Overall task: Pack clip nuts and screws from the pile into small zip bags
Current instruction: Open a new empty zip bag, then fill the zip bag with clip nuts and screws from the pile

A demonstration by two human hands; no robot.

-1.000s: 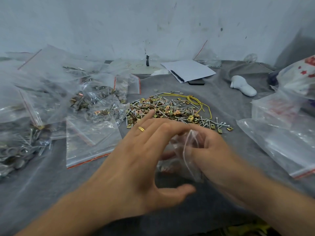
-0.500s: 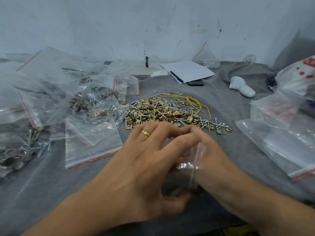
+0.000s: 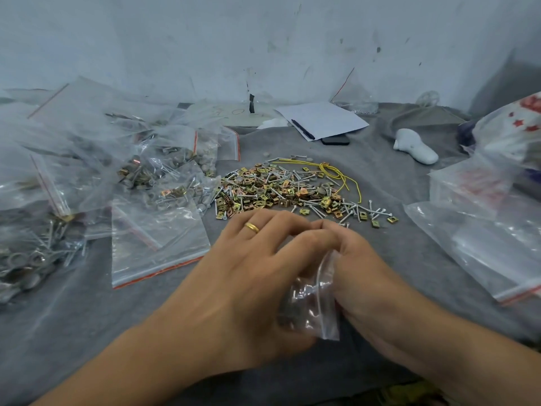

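A pile of brass clip nuts and silver screws (image 3: 287, 191) lies on the grey cloth just beyond my hands. Both hands hold a small clear zip bag (image 3: 314, 303) between them, close to me. My left hand (image 3: 248, 276), with a gold ring, curls its fingers over the bag's top edge. My right hand (image 3: 366, 273) pinches the same bag from the right side. The fingertips of both hands meet above the bag. What the bag holds is blurred.
Filled zip bags (image 3: 146, 177) are heaped at the left, with an empty flat one (image 3: 158, 244) in front. Larger plastic bags (image 3: 480, 241) lie at the right. A yellow cord (image 3: 336, 174), paper with a pen (image 3: 322, 118), a phone and a white object (image 3: 415, 146) sit behind the pile.
My left hand's spread fingers have curled in and closed onto the bag. The bag has come lower and nearer to me, held between both hands.
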